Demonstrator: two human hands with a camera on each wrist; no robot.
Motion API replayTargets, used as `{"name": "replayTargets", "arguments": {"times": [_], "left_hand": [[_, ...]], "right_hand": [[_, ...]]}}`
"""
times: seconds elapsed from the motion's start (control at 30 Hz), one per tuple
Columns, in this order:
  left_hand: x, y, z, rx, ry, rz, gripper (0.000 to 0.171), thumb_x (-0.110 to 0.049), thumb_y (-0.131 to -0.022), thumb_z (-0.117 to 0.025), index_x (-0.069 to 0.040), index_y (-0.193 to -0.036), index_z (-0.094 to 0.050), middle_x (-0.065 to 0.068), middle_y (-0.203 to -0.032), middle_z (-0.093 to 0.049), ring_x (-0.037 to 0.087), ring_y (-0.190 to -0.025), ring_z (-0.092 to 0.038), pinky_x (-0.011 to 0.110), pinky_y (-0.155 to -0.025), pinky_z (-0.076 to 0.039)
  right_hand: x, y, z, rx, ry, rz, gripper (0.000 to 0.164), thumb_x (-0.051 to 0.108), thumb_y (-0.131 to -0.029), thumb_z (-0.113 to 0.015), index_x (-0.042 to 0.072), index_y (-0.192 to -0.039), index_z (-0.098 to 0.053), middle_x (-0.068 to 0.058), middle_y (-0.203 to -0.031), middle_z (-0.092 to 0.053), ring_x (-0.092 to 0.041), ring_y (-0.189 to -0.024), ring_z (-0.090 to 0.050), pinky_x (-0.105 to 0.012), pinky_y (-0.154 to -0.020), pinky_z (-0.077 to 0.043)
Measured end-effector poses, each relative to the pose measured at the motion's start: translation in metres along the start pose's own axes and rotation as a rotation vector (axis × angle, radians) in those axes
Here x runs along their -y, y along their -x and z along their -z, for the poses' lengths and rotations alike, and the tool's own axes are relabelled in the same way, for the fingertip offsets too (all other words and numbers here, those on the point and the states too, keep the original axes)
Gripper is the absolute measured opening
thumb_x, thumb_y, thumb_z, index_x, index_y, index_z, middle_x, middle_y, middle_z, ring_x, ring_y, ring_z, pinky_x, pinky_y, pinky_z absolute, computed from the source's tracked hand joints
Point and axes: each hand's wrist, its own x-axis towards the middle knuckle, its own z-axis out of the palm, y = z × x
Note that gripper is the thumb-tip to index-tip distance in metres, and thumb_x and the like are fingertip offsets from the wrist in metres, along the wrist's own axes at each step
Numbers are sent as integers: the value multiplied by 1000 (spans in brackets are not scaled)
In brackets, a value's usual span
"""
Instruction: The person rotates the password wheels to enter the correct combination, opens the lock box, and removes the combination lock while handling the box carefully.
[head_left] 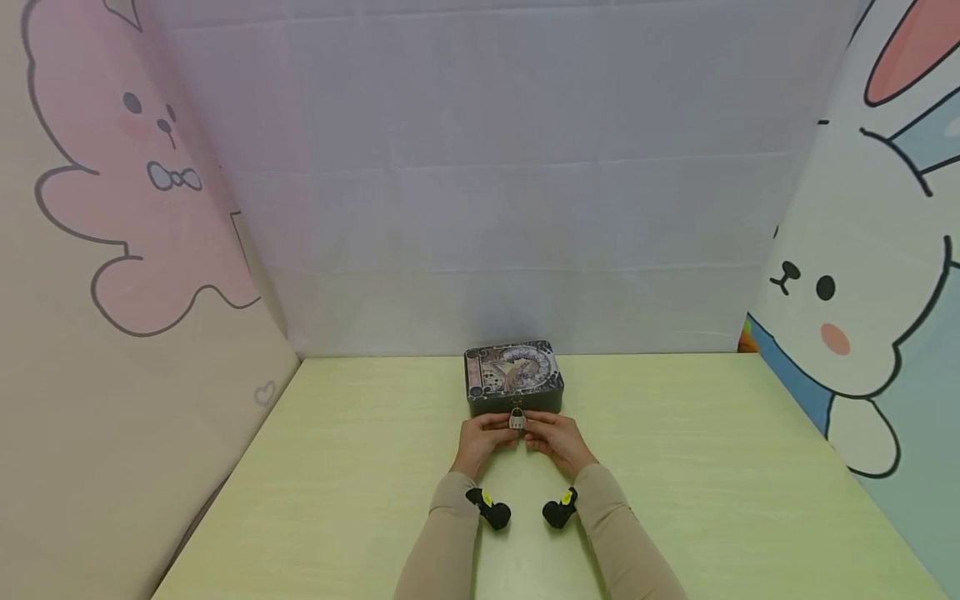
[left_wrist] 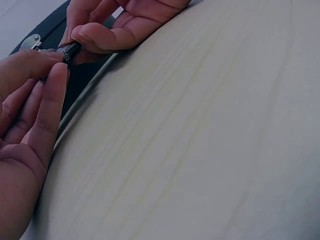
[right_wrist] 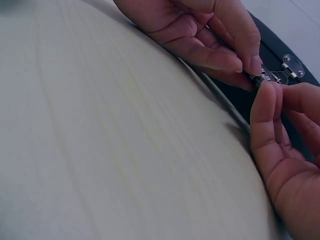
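While the bench [head_left: 360,467] carries the picture-lidded box [head_left: 514,372], the left grip [head_left: 482,437] and right grip [head_left: 558,438] pinch the lock [head_left: 517,421] between them at the box's front; pale characters mark its dark dials [left_wrist: 70,50], too small to read surely.

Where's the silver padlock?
In the head view, just right of centre, the silver padlock is between left hand and right hand, at the front of the dark rectangular box.
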Motion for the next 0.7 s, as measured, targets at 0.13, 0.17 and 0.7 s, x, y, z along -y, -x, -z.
{"name": "replayTargets", "arguments": {"times": [0.13, 0.17, 0.7], "left_hand": [[12, -7, 3, -8, -4, -6, 35, 17, -80, -72, 20, -113, -64, 28, -100, -70, 13, -73, -69, 32, -67, -63], [15, -9, 3, -12, -4, -4, 35, 17, -80, -72, 19, -113, -65, 27, -100, -71, 12, -72, -69, 32, -67, -63], [18, -9, 3, -39, -25, -6, 36, 13, -81, -75, 16, -115, -66, 27, -101, -71, 13, -73, -70, 31, -67, -63]], "right_hand": [[0, 0, 0, -1, -2, 0, 39, -4, -95, -61, -17, -132, -54, -4, -82, -68, -10, -68, -63, -20, -61, -57], [0, 1, 0, -1, -2, -1, 39, -4, -95, -60, -17, -132, -54, -4, -82, -68, -10, -68, -63, -20, -61, -57], [1, 2, -1, 3, -5, 10, 39, -5, -95, -59, -18, -132, -53, -4, -83, -68, -10, -69, -63, -21, -61, -58]]}}
